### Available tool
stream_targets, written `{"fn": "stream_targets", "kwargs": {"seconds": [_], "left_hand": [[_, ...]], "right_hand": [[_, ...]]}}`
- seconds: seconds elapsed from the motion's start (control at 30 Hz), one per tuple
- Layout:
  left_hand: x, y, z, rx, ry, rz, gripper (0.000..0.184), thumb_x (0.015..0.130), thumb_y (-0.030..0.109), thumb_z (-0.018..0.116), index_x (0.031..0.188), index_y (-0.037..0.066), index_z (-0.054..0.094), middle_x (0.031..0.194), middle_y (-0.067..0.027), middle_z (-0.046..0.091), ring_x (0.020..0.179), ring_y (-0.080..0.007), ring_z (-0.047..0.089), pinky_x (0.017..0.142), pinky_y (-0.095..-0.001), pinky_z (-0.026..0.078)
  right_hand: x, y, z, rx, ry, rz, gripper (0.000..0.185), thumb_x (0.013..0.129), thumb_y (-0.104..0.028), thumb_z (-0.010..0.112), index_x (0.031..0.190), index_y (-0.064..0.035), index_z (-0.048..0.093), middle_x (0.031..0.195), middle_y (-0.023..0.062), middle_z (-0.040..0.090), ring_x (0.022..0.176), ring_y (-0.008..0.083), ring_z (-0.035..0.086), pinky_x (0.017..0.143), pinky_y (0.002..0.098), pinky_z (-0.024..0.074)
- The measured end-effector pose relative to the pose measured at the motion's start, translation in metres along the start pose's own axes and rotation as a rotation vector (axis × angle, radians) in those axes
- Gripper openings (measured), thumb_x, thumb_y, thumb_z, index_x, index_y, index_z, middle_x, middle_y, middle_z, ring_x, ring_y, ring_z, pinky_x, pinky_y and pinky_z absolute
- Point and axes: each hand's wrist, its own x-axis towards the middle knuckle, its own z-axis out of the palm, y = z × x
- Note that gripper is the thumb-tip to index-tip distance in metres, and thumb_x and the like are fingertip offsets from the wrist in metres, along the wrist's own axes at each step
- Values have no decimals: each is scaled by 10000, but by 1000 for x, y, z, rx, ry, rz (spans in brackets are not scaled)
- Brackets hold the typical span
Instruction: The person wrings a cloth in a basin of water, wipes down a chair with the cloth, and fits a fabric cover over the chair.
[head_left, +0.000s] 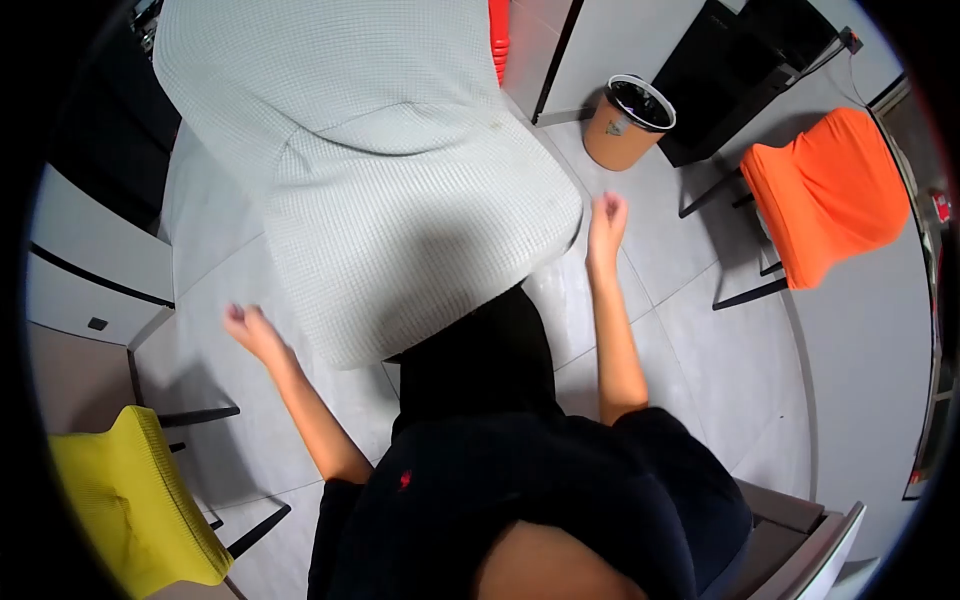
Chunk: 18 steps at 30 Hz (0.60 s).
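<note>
A large seat under a pale grey-white waffle-textured cover (pixel 390 230) stands in front of me, its front edge close to my black-clad legs. Out to its left, above the floor, is my left hand (pixel 254 332), fingers curled in and slightly blurred. My right hand (pixel 607 225) is beside the seat's right front corner, with its fingers closed too. Neither hand appears to touch the cover, and nothing shows in either one. The cover has soft folds across the middle, and a shadow lies over its front part.
An orange-brown trash bin (pixel 618 135) with a black liner stands beyond my right hand, next to a black cabinet-like unit (pixel 715 75). An orange-covered chair (pixel 825 195) is at right, a yellow-covered chair (pixel 140 505) at lower left. White drawers (pixel 100 240) line the left side.
</note>
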Motion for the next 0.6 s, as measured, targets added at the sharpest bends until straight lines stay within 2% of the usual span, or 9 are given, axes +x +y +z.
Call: {"fn": "stream_targets", "kwargs": {"seconds": [0.03, 0.1, 0.17, 0.2, 0.3, 0.4, 0.5, 0.57, 0.6], "left_hand": [[-23, 58, 17, -26, 194, 463, 357, 768, 114, 497, 1103, -12, 490, 1060, -146, 537, 1032, -244, 484, 843, -333, 395], [-43, 147, 46, 13, -110, 748, 281, 778, 53, 452, 1038, -11, 537, 1026, -142, 558, 993, -256, 514, 835, -341, 404], [-22, 165, 91, 268, -288, 1103, 224, 761, 97, 496, 958, 14, 562, 922, -151, 580, 846, -303, 543, 769, -361, 426], [-8, 159, 118, 386, -322, 1093, 198, 757, 104, 503, 922, 14, 563, 900, -152, 578, 820, -305, 541, 748, -375, 427], [33, 90, 143, 561, -251, 1016, 154, 760, 109, 512, 873, 16, 560, 831, -150, 568, 753, -294, 535, 704, -371, 434], [59, 71, 113, 425, -364, 810, 138, 784, 115, 516, 874, 23, 565, 789, -128, 569, 721, -260, 534, 682, -335, 440], [82, 47, 100, 116, -525, 602, 137, 818, 115, 504, 889, 15, 565, 780, -91, 572, 713, -218, 530, 671, -296, 441], [96, 43, 95, -338, -692, 221, 167, 835, 128, 502, 911, -13, 550, 794, -64, 573, 732, -168, 524, 698, -277, 433], [90, 59, 84, -518, -684, 184, 186, 834, 149, 506, 915, -13, 548, 793, -65, 569, 741, -161, 520, 708, -278, 429]], "right_hand": [[14, -27, 21, -69, -90, -165, 231, 774, -107, 515, 982, -13, 477, 833, 66, 502, 799, 155, 487, 733, 274, 409], [30, -77, 80, -73, -332, -406, 269, 771, -107, 525, 1026, -25, 502, 930, 107, 556, 872, 203, 541, 773, 315, 431], [38, -87, 145, -68, -693, -576, 258, 773, -155, 529, 1004, -42, 533, 959, 128, 557, 909, 262, 539, 796, 365, 429], [39, -88, 174, -71, -842, -708, 252, 776, -184, 527, 991, -53, 548, 965, 129, 557, 937, 272, 526, 813, 379, 418], [60, -45, 226, -463, -802, -1262, 250, 784, -238, 509, 965, -77, 571, 957, 111, 561, 1007, 270, 482, 853, 386, 385], [122, 6, 228, -609, -758, -695, 254, 790, -266, 496, 956, -95, 581, 945, 90, 563, 1068, 259, 436, 876, 372, 356], [116, -3, 223, -527, -860, -790, 233, 780, -243, 524, 918, -68, 591, 916, 94, 574, 974, 239, 503, 822, 355, 393], [97, -19, 222, -250, -1027, -514, 219, 771, -221, 545, 891, -46, 597, 889, 97, 581, 892, 217, 534, 771, 331, 414], [91, -24, 221, -108, -1094, -375, 213, 766, -211, 555, 877, -35, 600, 876, 99, 584, 850, 206, 550, 746, 320, 424]]}}
